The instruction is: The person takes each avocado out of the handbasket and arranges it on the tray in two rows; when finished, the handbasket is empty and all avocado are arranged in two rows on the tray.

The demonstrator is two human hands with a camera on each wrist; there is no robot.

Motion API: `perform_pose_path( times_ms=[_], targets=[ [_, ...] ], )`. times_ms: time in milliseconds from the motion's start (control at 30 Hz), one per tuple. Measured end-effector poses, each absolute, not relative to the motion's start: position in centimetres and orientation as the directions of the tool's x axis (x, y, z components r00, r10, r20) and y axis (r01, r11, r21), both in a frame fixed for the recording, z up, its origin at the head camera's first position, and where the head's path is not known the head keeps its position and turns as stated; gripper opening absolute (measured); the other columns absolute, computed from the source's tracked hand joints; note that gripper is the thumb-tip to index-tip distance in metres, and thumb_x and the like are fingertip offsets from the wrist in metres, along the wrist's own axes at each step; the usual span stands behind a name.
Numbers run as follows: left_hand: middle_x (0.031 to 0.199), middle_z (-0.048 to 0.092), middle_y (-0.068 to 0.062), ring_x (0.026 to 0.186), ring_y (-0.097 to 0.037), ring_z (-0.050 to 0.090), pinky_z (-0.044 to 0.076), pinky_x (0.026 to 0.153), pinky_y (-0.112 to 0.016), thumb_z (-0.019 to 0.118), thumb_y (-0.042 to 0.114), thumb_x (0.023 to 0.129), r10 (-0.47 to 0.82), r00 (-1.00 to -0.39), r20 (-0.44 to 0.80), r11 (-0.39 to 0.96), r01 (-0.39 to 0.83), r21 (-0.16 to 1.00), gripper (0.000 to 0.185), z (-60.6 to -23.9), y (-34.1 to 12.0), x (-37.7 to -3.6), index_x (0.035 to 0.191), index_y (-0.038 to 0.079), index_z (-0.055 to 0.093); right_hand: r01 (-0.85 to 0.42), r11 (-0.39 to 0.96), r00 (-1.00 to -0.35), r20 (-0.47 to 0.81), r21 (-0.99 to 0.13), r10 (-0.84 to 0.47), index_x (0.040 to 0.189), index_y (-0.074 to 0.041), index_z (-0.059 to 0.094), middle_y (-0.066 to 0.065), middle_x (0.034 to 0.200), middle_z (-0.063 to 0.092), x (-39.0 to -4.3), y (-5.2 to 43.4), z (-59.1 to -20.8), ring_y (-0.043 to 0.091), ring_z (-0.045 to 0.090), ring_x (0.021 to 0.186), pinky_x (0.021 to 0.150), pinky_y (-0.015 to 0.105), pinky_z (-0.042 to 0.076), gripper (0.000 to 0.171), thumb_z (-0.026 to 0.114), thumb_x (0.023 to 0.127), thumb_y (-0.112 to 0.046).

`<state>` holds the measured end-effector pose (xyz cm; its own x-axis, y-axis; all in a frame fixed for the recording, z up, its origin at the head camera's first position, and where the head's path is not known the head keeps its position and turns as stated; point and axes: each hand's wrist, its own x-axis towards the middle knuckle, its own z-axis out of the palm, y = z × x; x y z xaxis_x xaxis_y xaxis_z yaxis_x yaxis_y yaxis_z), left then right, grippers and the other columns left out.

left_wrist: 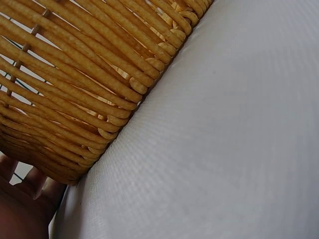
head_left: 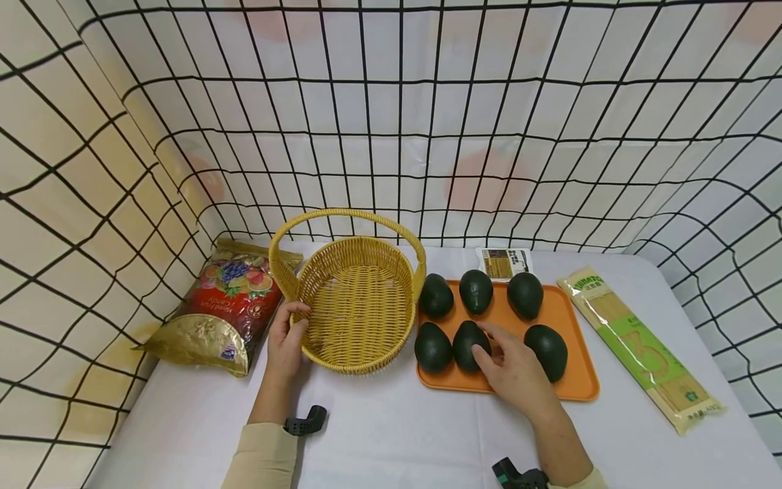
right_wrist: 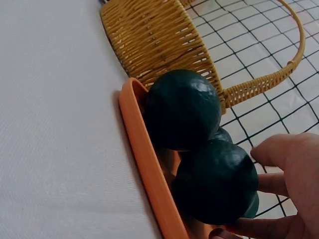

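A yellow wicker basket [head_left: 357, 360] with a tall arched handle stands on the table, its inside bare. My left hand [head_left: 287, 339] grips the basket's left side, fingers at the rim near the handle's base. In the left wrist view, fingertips [left_wrist: 35, 181] touch the woven wall. On an orange tray [head_left: 577, 360] lie several dark green avocados. The right hand [head_left: 516, 370] holds the front-middle avocado [head_left: 467, 345], thumb on the near side and fingers on the far right side. In the right wrist view, that avocado [right_wrist: 217, 181] sits between thumb and fingers, beside another avocado [right_wrist: 182, 109].
A red and gold candy bag [head_left: 229, 292] lies left of the basket. Right of the tray is a long green-labelled noodle pack [head_left: 641, 346]. A small white packet [head_left: 504, 263] lies behind the tray. Black netting [head_left: 400, 136] surrounds the table's back and sides.
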<state>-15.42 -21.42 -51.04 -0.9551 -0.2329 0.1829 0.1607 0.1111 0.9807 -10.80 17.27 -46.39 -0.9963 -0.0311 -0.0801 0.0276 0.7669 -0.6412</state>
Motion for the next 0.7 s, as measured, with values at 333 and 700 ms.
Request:
perform_pose_path(
  times_ms=[333, 700],
  targets=[
    [0.135, 0.052, -0.02, 0.125, -0.01, 0.046, 0.034, 0.104, -0.015, 0.045, -0.005, 0.093, -0.233, -0.953, 0.195, 0.13, 0.168, 0.977, 0.024, -51.2, -21.5, -15.5, 0.114, -0.007, 0.057, 0.051, 0.768, -0.993, -0.117, -0.639, -0.031, 0.146, -0.021, 0.053, 0.014, 0.126, 0.067, -10.8, 17.6, -46.2, 0.025, 0.059, 0.102, 0.088, 0.046, 0.051, 0.057, 0.068, 0.095, -0.042],
    [0.133, 0.053, -0.017, 0.125, -0.008, 0.047, 0.034, 0.104, -0.015, 0.045, -0.005, 0.093, -0.241, -0.95, 0.199, 0.128, 0.172, 0.977, 0.024, -51.3, -21.5, -15.6, 0.113, -0.007, 0.058, 0.078, 0.799, -0.989, -0.15, -0.596, -0.015, 0.15, -0.017, 0.047, 0.021, 0.145, 0.057, -10.6, 18.7, -45.7, 0.041, 0.056, 0.129, 0.105, 0.065, 0.043, 0.062, 0.063, 0.097, -0.045]
  ],
)
